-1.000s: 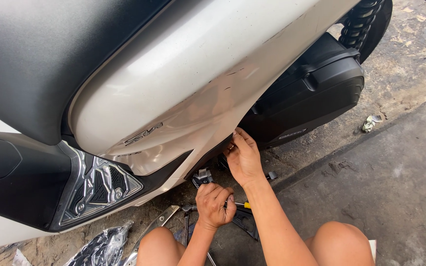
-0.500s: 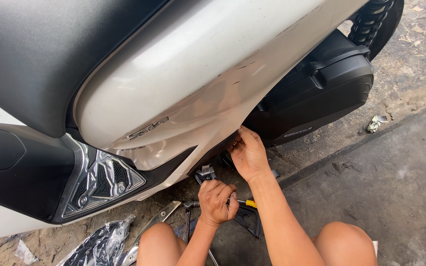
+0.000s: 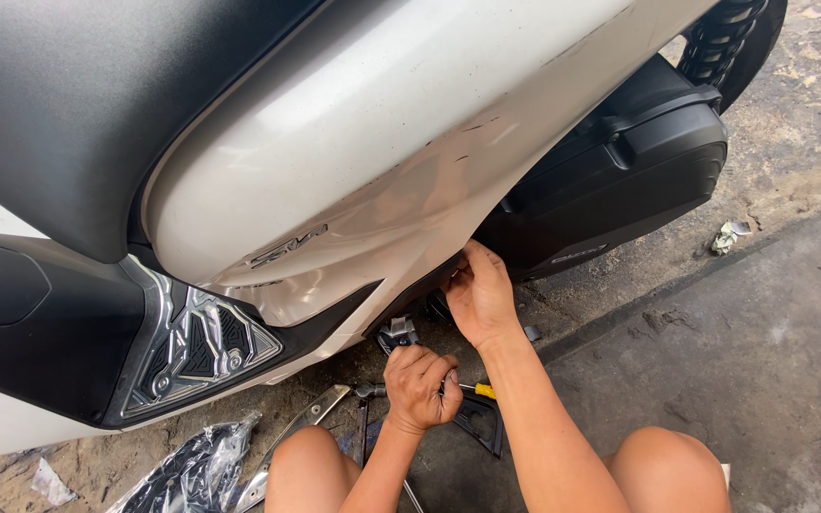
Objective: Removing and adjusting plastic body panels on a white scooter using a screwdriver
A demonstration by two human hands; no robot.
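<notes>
Right now the left hand [image 3: 422, 385] is closed tight around a screwdriver [image 3: 479, 390], of which only a bit of yellow and black handle shows past the fingers. The tool sits low, just under the edge of the white scooter panel [image 3: 353, 180]. The right hand [image 3: 480, 294] reaches up under that same edge, next to the black engine cover [image 3: 620, 176]; its fingers are bent and press on the dark part there, and I cannot tell if they pinch anything small. The spot is dark and tight, so the tip may slip and scratch the shiny white paint, which already has some marks. It may also poke the right hand, since the two hands are very close. A small screw could drop onto the dirty ground [image 3: 791, 142] and roll away among the loose parts [image 3: 467, 418] near the knees. The plastic edge may crack if it gets pulled too hard.
</notes>
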